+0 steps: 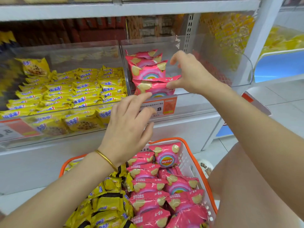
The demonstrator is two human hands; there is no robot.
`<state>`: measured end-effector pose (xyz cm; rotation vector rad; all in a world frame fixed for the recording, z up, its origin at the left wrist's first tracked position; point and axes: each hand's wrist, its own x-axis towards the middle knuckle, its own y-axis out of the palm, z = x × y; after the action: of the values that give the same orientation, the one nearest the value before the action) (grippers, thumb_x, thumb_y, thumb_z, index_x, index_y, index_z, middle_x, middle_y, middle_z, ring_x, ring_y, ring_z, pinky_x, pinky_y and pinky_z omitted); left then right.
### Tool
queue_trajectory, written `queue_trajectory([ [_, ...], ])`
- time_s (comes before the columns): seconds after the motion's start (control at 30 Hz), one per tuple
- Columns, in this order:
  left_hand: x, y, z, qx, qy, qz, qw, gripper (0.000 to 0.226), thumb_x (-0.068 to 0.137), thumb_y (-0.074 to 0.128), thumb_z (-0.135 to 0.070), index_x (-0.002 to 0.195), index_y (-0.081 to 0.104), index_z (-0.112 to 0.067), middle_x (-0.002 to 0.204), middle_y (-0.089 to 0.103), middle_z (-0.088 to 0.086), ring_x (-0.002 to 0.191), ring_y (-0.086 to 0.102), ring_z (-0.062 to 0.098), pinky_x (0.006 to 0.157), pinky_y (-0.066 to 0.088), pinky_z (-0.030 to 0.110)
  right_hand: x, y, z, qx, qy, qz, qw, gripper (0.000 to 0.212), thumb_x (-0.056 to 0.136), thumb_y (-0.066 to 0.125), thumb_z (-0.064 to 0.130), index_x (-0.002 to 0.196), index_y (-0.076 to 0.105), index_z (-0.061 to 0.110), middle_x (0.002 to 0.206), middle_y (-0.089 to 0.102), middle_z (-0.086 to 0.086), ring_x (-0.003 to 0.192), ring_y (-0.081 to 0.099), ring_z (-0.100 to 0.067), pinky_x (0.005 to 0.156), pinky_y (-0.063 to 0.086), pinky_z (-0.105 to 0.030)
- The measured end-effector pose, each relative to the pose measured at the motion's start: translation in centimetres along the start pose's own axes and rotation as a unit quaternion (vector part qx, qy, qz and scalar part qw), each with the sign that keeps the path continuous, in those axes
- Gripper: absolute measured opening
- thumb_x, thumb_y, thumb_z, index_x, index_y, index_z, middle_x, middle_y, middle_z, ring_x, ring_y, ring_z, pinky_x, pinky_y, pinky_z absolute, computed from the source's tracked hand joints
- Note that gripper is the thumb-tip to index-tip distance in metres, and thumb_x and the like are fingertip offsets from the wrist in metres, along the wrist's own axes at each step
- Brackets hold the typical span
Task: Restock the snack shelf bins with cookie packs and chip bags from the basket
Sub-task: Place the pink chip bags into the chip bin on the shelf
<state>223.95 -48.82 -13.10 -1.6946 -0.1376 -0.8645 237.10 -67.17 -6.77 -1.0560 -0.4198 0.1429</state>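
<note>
Several pink chip bags (148, 69) stand in a row inside the clear right bin (205, 89) on the shelf. My right hand (189, 73) reaches into that bin, its thumb touching the front pink bag (153, 87), the other fingers spread above and holding nothing. My left hand (130, 124) hovers in front of the bin's front wall with relaxed fingers, empty. The left bin (65, 46) holds several yellow cookie packs (79, 89). Below, an orange-rimmed white basket (187, 163) holds more pink chip bags (164, 186) and yellow cookie packs (105, 204).
An orange price tag (162, 106) hangs on the right bin's front. A shelf board (131, 9) runs above the bins. A white upright post (263, 35) stands at the right. My bare knee (243, 178) is beside the basket.
</note>
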Motion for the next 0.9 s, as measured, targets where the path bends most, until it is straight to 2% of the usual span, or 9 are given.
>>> queue_trajectory([
  [0.07,0.5,0.0,0.0,0.019,0.005,-0.008,1.000,0.022,0.081,0.055,-0.021,0.099,0.065,-0.013,0.132,0.053,0.009,0.119,0.041,0.029,0.094,0.030,0.043,0.5,0.6,0.2,-0.015,-0.018,0.020,1.000,0.039,0.079,0.074,0.026,0.110,0.056,0.011,0.109,0.052,-0.008,0.090,0.053,-0.023,0.077,0.041,-0.027],
  [0.2,2.4,-0.4,0.2,0.057,-0.002,-0.021,0.998,0.026,0.083,0.052,-0.026,0.102,0.064,-0.013,0.129,0.055,0.009,0.118,0.040,0.029,0.095,0.028,0.043,2.2,1.3,0.5,0.124,0.023,0.022,0.992,0.021,0.084,0.070,0.016,0.095,0.062,0.001,0.086,0.059,-0.010,0.074,0.066,-0.032,0.063,0.058,-0.040],
  [0.33,3.4,-0.2,1.0,0.083,-0.013,-0.005,0.996,0.030,0.083,0.049,-0.029,0.103,0.064,-0.012,0.126,0.056,0.010,0.118,0.040,0.028,0.096,0.026,0.044,4.0,1.3,0.6,0.219,0.071,0.050,0.972,0.010,0.086,0.067,0.013,0.083,0.059,0.009,0.084,0.061,-0.019,0.079,0.065,-0.037,0.070,0.058,-0.049],
  [0.43,3.3,0.1,1.3,0.099,-0.022,0.016,0.995,0.032,0.084,0.047,-0.031,0.104,0.064,-0.012,0.125,0.057,0.009,0.119,0.041,0.028,0.098,0.024,0.044,3.9,2.7,0.4,0.193,0.081,0.065,0.976,0.015,0.084,0.070,0.014,0.082,0.056,0.010,0.075,0.056,-0.007,0.074,0.064,-0.033,0.071,0.057,-0.051],
  [0.5,3.1,0.2,1.4,0.104,-0.025,0.028,0.994,0.034,0.084,0.046,-0.032,0.105,0.064,-0.012,0.126,0.056,0.009,0.120,0.044,0.030,0.100,0.024,0.044,3.6,3.0,0.1,0.195,0.089,0.025,0.976,0.019,0.081,0.073,0.016,0.078,0.055,0.011,0.072,0.054,-0.002,0.071,0.063,-0.028,0.069,0.058,-0.048],
  [0.6,2.8,0.1,1.4,0.099,-0.027,0.031,0.994,0.036,0.085,0.044,-0.032,0.107,0.064,-0.012,0.128,0.055,0.011,0.122,0.044,0.031,0.103,0.024,0.045,3.3,2.6,-0.3,0.183,0.081,-0.047,0.979,0.021,0.077,0.077,0.019,0.084,0.060,0.010,0.074,0.055,0.001,0.074,0.062,-0.022,0.072,0.057,-0.044],
  [0.7,2.5,-0.1,1.2,0.092,-0.026,0.021,0.995,0.036,0.085,0.044,-0.031,0.108,0.063,-0.011,0.129,0.054,0.012,0.122,0.044,0.032,0.104,0.024,0.045,2.6,2.7,-0.1,0.160,0.068,-0.014,0.985,0.029,0.077,0.077,0.022,0.094,0.057,0.010,0.073,0.050,0.004,0.074,0.059,-0.021,0.077,0.055,-0.044],
  [0.8,1.9,-0.4,0.6,0.076,-0.017,-0.003,0.997,0.033,0.085,0.047,-0.026,0.109,0.063,-0.011,0.131,0.053,0.011,0.122,0.043,0.031,0.103,0.024,0.044,1.7,1.8,0.2,0.135,0.070,-0.015,0.988,0.048,0.078,0.076,0.027,0.114,0.049,0.009,0.093,0.055,-0.003,0.079,0.058,-0.020,0.075,0.052,-0.035],
  [0.9,0.7,-0.5,0.1,0.068,0.023,-0.037,0.997,0.026,0.083,0.054,-0.019,0.105,0.065,-0.011,0.129,0.056,0.010,0.118,0.044,0.029,0.098,0.029,0.044,0.5,0.4,0.2,0.061,0.037,-0.067,0.995,0.062,0.077,0.077,0.029,0.125,0.043,0.009,0.117,0.052,-0.009,0.091,0.050,-0.018,0.076,0.035,-0.024],
])
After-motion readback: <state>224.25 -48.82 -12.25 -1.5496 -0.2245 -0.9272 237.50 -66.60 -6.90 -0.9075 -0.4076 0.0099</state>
